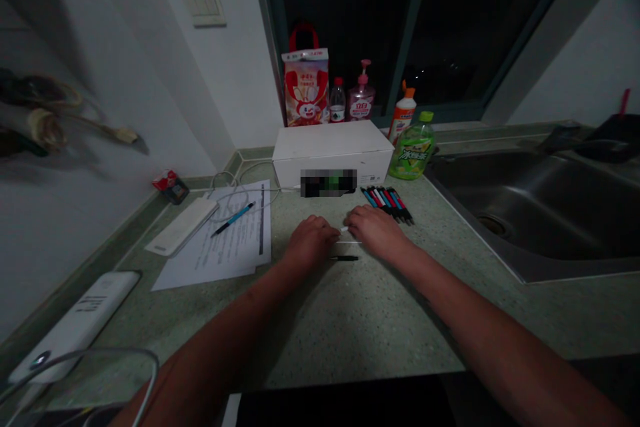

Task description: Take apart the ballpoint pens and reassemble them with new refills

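Both hands rest near the middle of the frame, on the speckled, pale green worktop (320, 340). The left hand (311, 243) and right hand (376, 230) have bent fingers; I cannot tell if they grip anything. Between them are a small white piece (344, 229) and a thin, straight white stick (349, 242). Just below lies a slim black piece (346, 258). Long, round pens (387, 205) lie in a row above the right hand.
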A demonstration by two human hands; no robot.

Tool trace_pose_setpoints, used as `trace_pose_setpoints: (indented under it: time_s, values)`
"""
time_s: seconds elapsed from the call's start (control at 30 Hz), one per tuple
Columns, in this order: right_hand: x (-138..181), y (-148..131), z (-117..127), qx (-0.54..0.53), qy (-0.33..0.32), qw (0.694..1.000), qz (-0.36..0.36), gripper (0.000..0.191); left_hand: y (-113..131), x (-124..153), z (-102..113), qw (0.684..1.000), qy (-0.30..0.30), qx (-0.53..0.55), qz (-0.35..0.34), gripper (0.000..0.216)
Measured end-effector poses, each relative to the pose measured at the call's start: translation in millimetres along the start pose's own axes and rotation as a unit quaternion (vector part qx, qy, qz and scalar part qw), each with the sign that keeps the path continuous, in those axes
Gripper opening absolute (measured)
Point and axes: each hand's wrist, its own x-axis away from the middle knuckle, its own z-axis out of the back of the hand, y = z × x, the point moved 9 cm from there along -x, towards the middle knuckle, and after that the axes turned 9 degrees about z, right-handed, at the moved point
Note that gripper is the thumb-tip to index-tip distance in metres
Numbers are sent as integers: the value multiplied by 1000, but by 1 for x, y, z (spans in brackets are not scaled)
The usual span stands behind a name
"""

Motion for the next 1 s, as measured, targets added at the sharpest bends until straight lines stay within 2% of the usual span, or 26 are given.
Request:
trace_pose_setpoints:
  time_s: [0.23,0.57,0.8,1.0]
  values:
    - [-1,-6,1,12,-22,1000,13,11,-5,-3,1,997,-1,36,62,16]
    - [-3,-13,1,-7,-2,1000,14,9,-15,-4,0,995,18,57,84,14]
    - [2,-4,12,-91,82,992,-2,3,-23,-2,15,989,67,101,80,9]
    - [7,13,17,-161,145,973,-74,6,-10,3,10,998,2,58,25,6]
